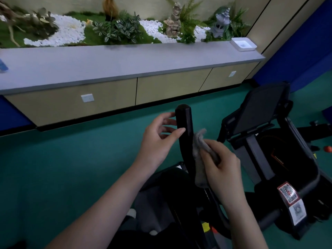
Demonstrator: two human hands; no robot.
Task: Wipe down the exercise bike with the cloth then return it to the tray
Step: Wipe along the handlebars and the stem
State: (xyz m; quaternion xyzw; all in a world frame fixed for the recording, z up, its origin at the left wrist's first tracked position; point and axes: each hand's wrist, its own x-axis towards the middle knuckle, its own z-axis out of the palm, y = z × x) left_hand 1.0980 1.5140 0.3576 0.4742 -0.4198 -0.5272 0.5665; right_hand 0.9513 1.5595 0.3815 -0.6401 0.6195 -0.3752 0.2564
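The black exercise bike (265, 155) fills the lower right, its console tilted up at the right. One black handlebar grip (185, 123) rises in the middle. My right hand (222, 164) grips a grey cloth (199, 146) and presses it against the right side of that bar. My left hand (158, 137) hovers beside the bar's left side, fingers loosely curved, fingertips near the bar; whether they touch it I cannot tell. A white tray (243, 44) sits on the far right end of the counter.
A long grey counter (116, 65) with cabinets runs across the back, with a planter of pebbles, plants and small statues behind it. Green floor (62, 168) lies to the left. A blue wall panel (305, 51) stands at right. A small orange object (328, 148) lies on the floor.
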